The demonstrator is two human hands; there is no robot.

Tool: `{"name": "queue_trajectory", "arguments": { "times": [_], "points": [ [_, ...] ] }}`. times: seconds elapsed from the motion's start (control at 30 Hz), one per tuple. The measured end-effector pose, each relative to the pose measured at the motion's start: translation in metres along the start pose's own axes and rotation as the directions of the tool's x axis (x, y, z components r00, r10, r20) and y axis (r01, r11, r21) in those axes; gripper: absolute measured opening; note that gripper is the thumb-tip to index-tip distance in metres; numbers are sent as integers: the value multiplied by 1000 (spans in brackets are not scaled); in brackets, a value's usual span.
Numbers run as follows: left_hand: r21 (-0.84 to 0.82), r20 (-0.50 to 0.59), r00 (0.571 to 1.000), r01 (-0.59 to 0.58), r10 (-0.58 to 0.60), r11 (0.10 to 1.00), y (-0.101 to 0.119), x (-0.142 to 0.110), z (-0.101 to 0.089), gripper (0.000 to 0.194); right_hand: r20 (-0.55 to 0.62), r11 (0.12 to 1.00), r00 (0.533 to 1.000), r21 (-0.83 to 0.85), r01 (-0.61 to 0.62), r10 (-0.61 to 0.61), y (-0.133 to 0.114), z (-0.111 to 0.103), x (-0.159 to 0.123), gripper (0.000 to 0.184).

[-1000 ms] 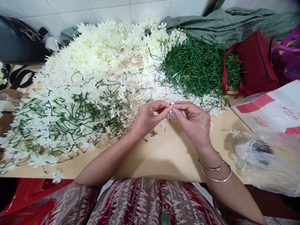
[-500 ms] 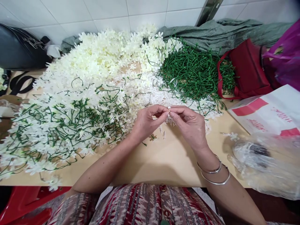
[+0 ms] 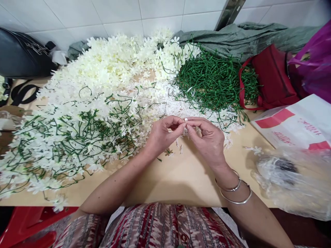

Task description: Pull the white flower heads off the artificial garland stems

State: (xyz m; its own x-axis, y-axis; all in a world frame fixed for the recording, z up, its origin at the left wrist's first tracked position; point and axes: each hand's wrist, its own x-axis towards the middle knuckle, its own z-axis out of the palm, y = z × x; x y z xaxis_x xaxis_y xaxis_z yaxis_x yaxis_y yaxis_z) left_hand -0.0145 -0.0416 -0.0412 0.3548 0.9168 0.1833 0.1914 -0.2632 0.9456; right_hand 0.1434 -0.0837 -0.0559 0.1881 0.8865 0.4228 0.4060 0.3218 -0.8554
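My left hand and my right hand meet fingertip to fingertip above the table's middle. Between their pinched thumbs and forefingers sits a small white bead-like piece; the rest of it is hidden by the fingers. Just behind the hands spreads a heap of thin white stamen-like sticks. To the left lies a wide pile of white artificial flowers, its front part mixed with green plastic stems. A few loose sticks rest on the tabletop under my hands.
Behind right, a dense heap of green stems lies beside a red bag. A white-and-red paper bag and a clear plastic bag are on the right. A black bag stands at back left, against the tiled wall.
My right hand and wrist have shifted very slightly to the left. Both hands keep their pinch on the small white piece.
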Motion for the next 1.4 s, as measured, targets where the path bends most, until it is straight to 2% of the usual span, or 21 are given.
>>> {"name": "queue_trajectory", "arguments": {
  "times": [0.17,0.33,0.43,0.63,0.87,1.0,1.23,1.4],
  "points": [
    [-35,-9,1000,-7,6,999,-3,-1,4,11,-11,1000,1000,12,-20,20,1,3,-3,8],
    [-24,0,1000,-32,32,999,-7,-1,5,10,39,973,987,169,-159,155,-1,3,-3,6],
    [-39,-5,999,-34,34,999,-8,-1,4,11,65,960,980,195,-200,191,-2,1,-2,6],
    [-33,5,1000,-27,27,999,-12,-1,4,12,13,992,995,77,-104,103,0,-1,-1,6],
    [-95,-27,999,29,-32,995,-10,-2,8,11,34,982,991,127,-136,133,-1,0,-2,8],
    [-120,-51,998,32,-39,992,-10,-2,9,8,53,989,994,107,-102,97,-2,0,-2,10],
    [-24,-30,999,-43,43,999,-12,-1,6,8,15,1000,1000,-31,4,-4,-3,-1,0,11],
    [46,-6,994,-112,112,993,-9,-1,5,8,-5,998,1000,-66,1,-1,-4,-2,-1,9]
  ]
}}
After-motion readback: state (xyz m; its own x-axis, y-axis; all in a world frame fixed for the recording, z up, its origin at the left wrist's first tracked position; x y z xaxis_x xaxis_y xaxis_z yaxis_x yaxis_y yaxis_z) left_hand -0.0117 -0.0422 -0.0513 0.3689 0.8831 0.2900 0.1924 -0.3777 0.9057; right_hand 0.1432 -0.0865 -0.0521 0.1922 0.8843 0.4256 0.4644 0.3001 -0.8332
